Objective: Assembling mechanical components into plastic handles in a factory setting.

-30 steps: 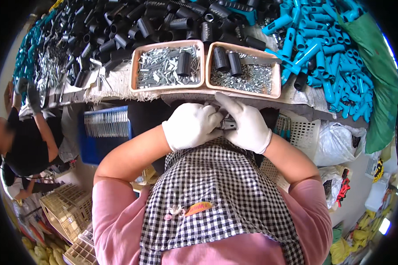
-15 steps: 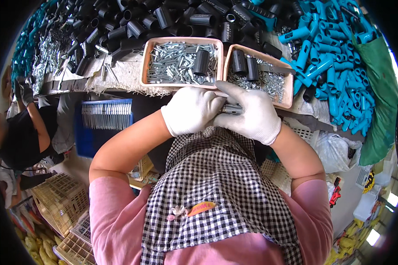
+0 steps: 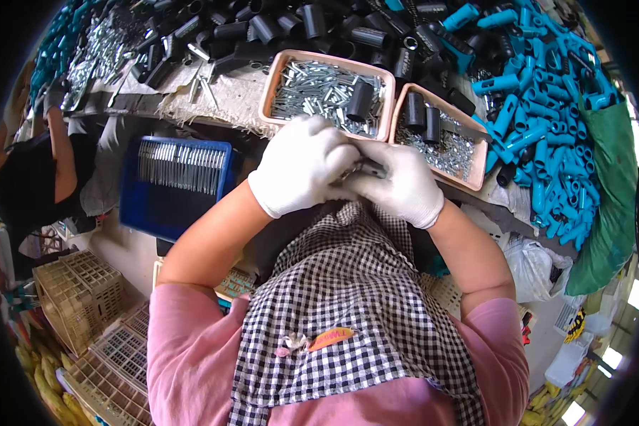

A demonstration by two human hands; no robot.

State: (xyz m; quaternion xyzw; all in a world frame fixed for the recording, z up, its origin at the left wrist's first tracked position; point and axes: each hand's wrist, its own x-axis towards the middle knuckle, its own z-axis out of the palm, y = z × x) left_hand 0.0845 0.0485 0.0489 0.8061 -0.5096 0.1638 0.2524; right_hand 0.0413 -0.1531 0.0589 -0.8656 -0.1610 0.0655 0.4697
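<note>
My two white-gloved hands meet at the table's near edge, in front of two pinkish trays. Between them is a small silver metal tube-like part (image 3: 373, 169), mostly covered by fingers. My left hand (image 3: 302, 169) is closed, its fingers curled around the part's left end. From the other side my right hand (image 3: 399, 186) pinches it between thumb and fingers. Just beyond, the left tray (image 3: 265, 99) holds many silver metal pins and a black tube (image 3: 360, 100). Small metal pieces and two black tubes (image 3: 414, 112) lie in the right tray (image 3: 483, 162).
Black plastic tubes (image 3: 266, 28) pile along the back, turquoise plastic handles (image 3: 539, 135) at the right beside a green sack (image 3: 610, 192). A blue bin (image 3: 145, 219) with a row of metal rods stands left. Another person (image 3: 39, 170) works far left; plastic crates (image 3: 78, 291) sit below.
The view has swung, so the trays and blue bin appear shifted. My left hand has turned and risen slightly around the metal part; both hands remain together on it.
</note>
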